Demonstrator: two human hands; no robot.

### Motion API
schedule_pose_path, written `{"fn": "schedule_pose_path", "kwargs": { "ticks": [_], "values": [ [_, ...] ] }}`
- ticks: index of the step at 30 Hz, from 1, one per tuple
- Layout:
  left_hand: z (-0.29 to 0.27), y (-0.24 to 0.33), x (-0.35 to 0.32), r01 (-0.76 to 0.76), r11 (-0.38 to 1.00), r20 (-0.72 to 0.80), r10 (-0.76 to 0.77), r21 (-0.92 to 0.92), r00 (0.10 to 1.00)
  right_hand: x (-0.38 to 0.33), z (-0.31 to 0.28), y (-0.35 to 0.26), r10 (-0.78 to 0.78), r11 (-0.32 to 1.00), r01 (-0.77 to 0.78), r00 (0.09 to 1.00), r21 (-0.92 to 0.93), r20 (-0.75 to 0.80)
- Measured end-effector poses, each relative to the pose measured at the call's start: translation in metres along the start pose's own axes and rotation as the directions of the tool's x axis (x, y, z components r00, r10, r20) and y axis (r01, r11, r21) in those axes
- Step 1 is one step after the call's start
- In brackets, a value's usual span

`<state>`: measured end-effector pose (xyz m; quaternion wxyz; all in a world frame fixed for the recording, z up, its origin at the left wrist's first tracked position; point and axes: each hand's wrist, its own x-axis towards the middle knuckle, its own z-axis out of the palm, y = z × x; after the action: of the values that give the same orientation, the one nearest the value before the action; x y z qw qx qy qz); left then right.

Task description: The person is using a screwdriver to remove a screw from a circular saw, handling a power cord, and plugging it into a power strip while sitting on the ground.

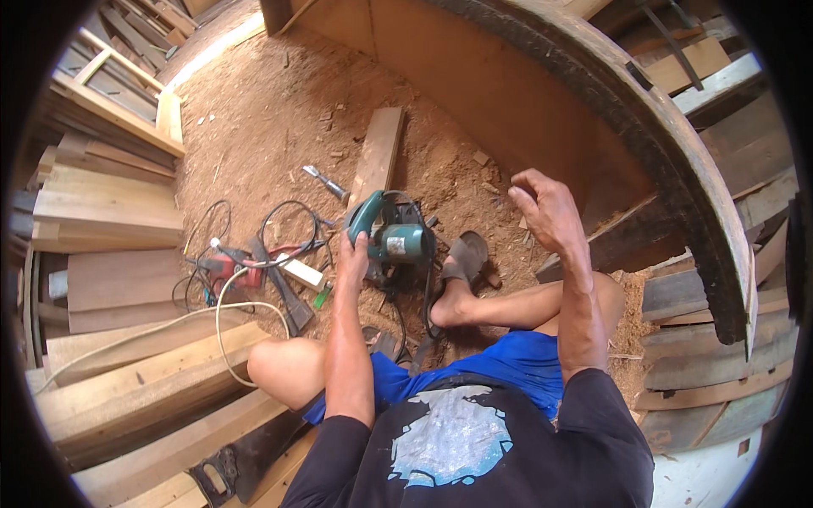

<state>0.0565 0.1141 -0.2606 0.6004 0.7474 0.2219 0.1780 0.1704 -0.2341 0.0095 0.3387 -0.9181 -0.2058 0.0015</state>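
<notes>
A green circular saw stands over the near end of a wooden board that lies on the sawdust. My left hand is closed round the saw's rear handle. To the right, my right hand is raised with nothing visible in it, its fingers loosely curled and the thumb apart from them. A chisel-like hand tool lies just left of the board. My sandalled foot rests close beside the saw on its right.
Left of the saw lie a red power tool, tangled cords and a white-and-green block. Stacked planks line the left side. A large curved wooden panel stands at the right. A handsaw lies at lower left.
</notes>
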Motion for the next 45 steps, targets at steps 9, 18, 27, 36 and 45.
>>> {"fn": "schedule_pose_path", "kwargs": {
  "ticks": [9,18,27,36,45],
  "values": [
    [0.018,0.003,0.007,0.189,0.976,-0.009,-0.191,-0.108,0.982,-0.089,0.147,0.147,0.477,0.775,-0.017,0.672,-0.632,0.567],
    [0.02,0.003,0.015,0.215,0.976,-0.066,-0.217,-0.033,0.974,-0.064,0.072,0.114,0.457,0.715,-0.186,0.853,-0.674,0.25],
    [0.008,0.0,0.008,0.256,0.954,0.021,-0.256,-0.157,0.966,-0.078,0.175,0.115,0.378,0.845,-0.102,0.808,-0.525,0.451],
    [0.008,0.002,0.0,0.259,0.92,0.034,-0.261,-0.296,0.965,-0.108,0.279,0.121,0.513,0.804,0.11,0.369,-0.585,0.775],
    [0.011,0.007,0.002,0.254,0.908,0.085,-0.24,-0.334,0.967,-0.13,0.29,0.177,0.448,0.802,0.099,0.551,-0.589,0.704]
  ]
}}
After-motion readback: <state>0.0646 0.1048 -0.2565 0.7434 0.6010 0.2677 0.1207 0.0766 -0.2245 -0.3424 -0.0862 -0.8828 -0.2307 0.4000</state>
